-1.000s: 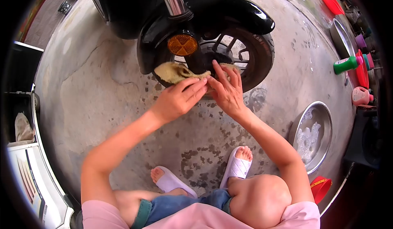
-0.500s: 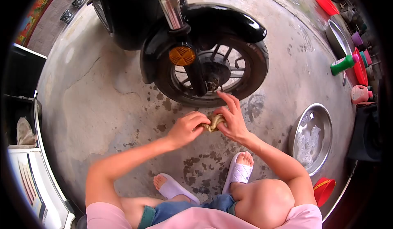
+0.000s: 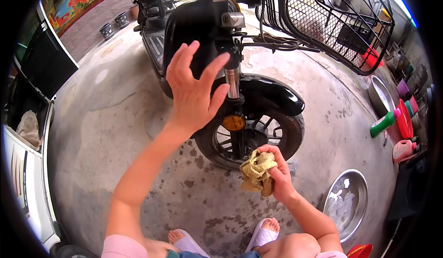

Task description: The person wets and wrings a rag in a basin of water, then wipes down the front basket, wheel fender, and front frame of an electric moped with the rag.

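Note:
My right hand (image 3: 279, 175) grips a crumpled yellowish cloth (image 3: 258, 168) in front of the scooter's front wheel (image 3: 295, 142). Raised and empty, my left hand (image 3: 194, 87) has its fingers spread before the scooter's black front panel (image 3: 184, 32). From this view I cannot tell whether it touches the scooter. Close to its fingertips is the chrome fork tube (image 3: 233, 83). Below that sit an orange round reflector (image 3: 234, 123) and the glossy black front fender (image 3: 277, 94).
A metal basin (image 3: 362, 202) with suds stands on the wet-spotted concrete to the right. Behind it are a green bottle (image 3: 383, 124), a pink jug (image 3: 404, 150) and a red basin (image 3: 404, 119). The scooter's wire basket (image 3: 323, 18) juts out overhead. A white-edged object (image 3: 30, 175) stands left.
Both hands were together on the cloth low by the wheel. My left hand has let go and risen to the front panel; my right keeps the cloth. The view has tilted up.

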A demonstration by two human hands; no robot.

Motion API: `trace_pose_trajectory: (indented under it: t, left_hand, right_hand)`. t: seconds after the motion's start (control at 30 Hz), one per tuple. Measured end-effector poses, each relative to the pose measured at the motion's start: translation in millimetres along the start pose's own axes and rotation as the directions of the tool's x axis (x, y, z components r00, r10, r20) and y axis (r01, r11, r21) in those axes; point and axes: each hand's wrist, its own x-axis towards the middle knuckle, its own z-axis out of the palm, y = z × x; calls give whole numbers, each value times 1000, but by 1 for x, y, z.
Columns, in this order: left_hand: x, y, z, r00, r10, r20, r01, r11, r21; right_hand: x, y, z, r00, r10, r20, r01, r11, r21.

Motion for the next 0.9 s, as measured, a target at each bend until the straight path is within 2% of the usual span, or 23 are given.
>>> trace_pose_trajectory:
  t: [0.03,0.13,0.17,0.27,0.33,0.4,0.43,0.47,0.53,0.63,0.73,0.77,0.83,0.87,0.9]
  left_hand:
    - [0,4,3,997,8,74,-15,996,83]
    - [-3,-4,16,984,-159,-77,147,980,-136]
    - [-4,-7,21,962,-237,-137,193,942,-274]
    - [3,-17,25,924,-364,-119,297,877,-377]
    - [21,-20,22,938,-324,-123,279,916,-290]
    - [36,-21,23,962,-245,-123,226,962,-151]
    - [41,-23,26,973,-225,-59,223,974,-32]
    - [42,-26,31,964,-253,85,252,967,31]
    - [38,-34,47,939,-336,74,344,921,-184]
    - [49,-24,39,915,-354,-196,259,885,-386]
    - [45,-25,51,948,-312,69,319,921,-225]
    - [43,-24,44,945,-326,37,327,926,-187]
    - [33,-23,31,954,-300,-12,286,920,-269]
    - [25,-28,28,959,-283,-18,266,920,-289]
    - [16,-34,25,958,-286,26,280,913,-297]
  right_hand:
    - [-1,0,0,1000,6,-22,-6,1000,-7]
    - [-3,-3,1,999,5,-49,-6,1000,-27]
    - [-3,-4,0,999,0,-49,-2,999,-34]
    - [-2,-2,-4,999,15,-46,-18,998,-64]
    - [-1,-1,-2,999,31,-44,-32,999,-40]
    - [1,4,-4,999,8,-44,-13,995,-99]
    - [1,3,-2,999,18,-40,-22,995,-95]
    - [1,1,0,999,30,-31,-33,995,-93]
    - [1,1,0,999,30,-16,-32,993,-111]
    - [-1,2,-4,1000,6,-27,-10,992,-125]
    - [1,0,-2,999,32,-35,-36,995,-97]
    - [1,-1,-3,998,48,-46,-53,991,-121]
    - [-1,-6,-11,994,100,-32,-102,993,-62]
    - [-2,-9,-17,991,130,-28,-131,991,-29]
    - [-5,-7,-27,986,151,-65,-157,984,-84]
